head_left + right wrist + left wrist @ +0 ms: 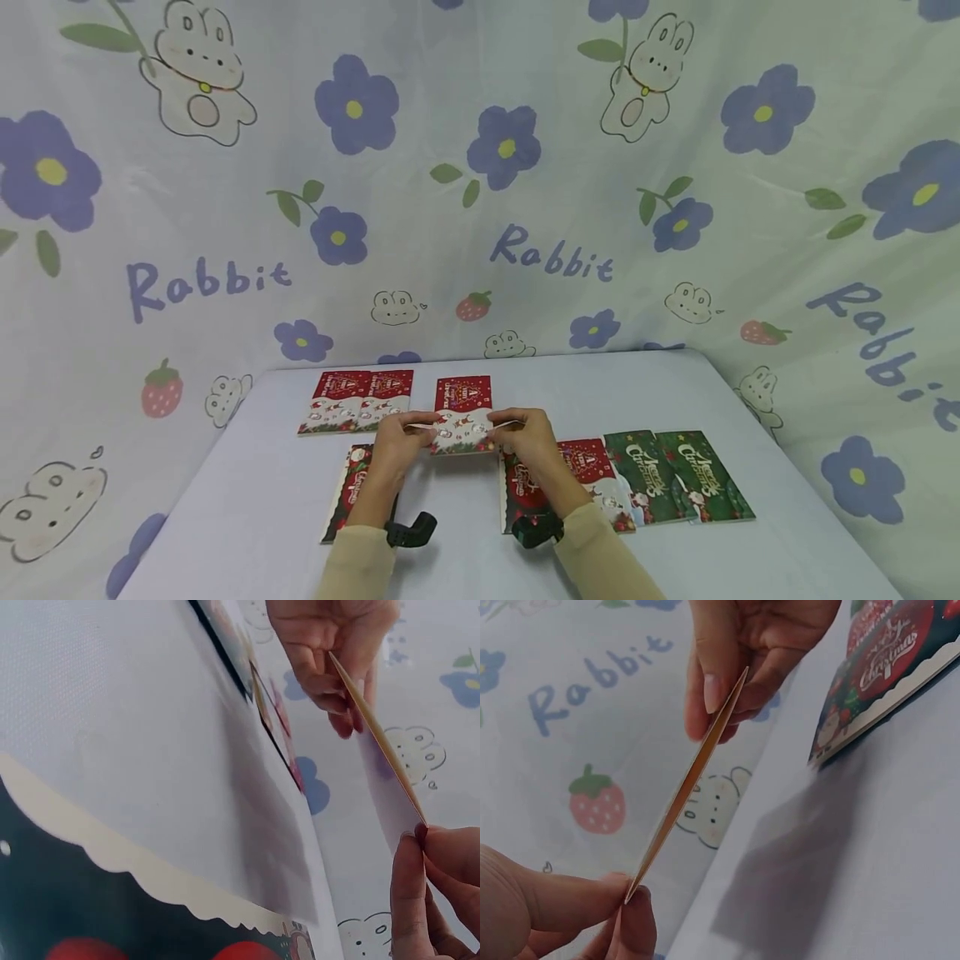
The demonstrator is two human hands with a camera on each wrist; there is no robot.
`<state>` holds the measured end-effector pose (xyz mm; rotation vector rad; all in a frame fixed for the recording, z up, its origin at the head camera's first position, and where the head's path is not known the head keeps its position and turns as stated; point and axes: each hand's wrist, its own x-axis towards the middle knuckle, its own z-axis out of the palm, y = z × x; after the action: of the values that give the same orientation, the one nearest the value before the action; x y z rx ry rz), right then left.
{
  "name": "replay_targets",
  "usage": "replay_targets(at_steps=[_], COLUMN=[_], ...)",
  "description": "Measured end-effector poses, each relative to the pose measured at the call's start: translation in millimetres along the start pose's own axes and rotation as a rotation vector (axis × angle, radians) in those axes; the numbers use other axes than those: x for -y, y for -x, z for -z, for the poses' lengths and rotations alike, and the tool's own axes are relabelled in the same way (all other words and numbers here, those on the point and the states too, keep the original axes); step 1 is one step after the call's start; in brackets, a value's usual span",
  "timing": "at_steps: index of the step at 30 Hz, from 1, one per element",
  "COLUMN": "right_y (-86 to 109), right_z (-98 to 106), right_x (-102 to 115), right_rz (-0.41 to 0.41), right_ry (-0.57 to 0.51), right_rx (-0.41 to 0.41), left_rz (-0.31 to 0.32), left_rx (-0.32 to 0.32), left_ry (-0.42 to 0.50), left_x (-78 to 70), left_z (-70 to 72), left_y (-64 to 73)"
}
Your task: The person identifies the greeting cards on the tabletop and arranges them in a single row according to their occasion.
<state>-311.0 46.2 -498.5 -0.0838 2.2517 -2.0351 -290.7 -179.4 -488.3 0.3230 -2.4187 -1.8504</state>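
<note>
Between both hands, above the white table, is a red and white Christmas card [463, 408]. My left hand [400, 443] pinches its left edge between thumb and fingers. The right edge is pinched by my right hand [525, 437]. From the left wrist view the card [682, 791] appears edge-on, its two leaves slightly apart, and its shadow falls on the table. Beneath my right forearm lies a dark card with a scalloped edge [514, 492], partly covered. A similar dark card [352, 487] lies beside my left forearm, partly hidden by it.
Two overlapping red and white cards [330, 400] lie at the table's back left. To the right, another red and white card [592, 467] and two green cards [645, 475] overlap in a row. A curtain with rabbits and flowers [420, 208] hangs behind the table [247, 483].
</note>
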Motion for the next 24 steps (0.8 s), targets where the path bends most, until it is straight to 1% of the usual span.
replay_targets(at_steps=[6,9,12,16,19,24], right_y=[0.8,2.3,2.3,0.4,-4.1,-18.0], right_z=[-6,-8,-10,-14,-17,-25], right_x=[2,4,4,6,10,15], right_rz=[-0.007,-0.007,0.000,0.018,0.024,0.052], right_ry=[0.029,0.045,0.035,0.027,0.039,0.060], right_rx=[-0.029,-0.045,-0.045,-0.040,-0.042,-0.053], left_rz=[-0.027,-0.041,-0.048,-0.054,-0.059,-0.049], left_rx=[-0.028,-0.036,-0.036,-0.043,-0.052,-0.060], left_ry=[0.003,0.020,0.029,-0.004,-0.029,-0.018], left_x=[-3.1,-4.3,-5.6,-9.6,-13.6,-18.5], left_z=[3.0,4.3,5.4,8.1,11.3,17.1], left_y=[-0.2,-0.4,-1.0,-2.0,-5.7,-19.6])
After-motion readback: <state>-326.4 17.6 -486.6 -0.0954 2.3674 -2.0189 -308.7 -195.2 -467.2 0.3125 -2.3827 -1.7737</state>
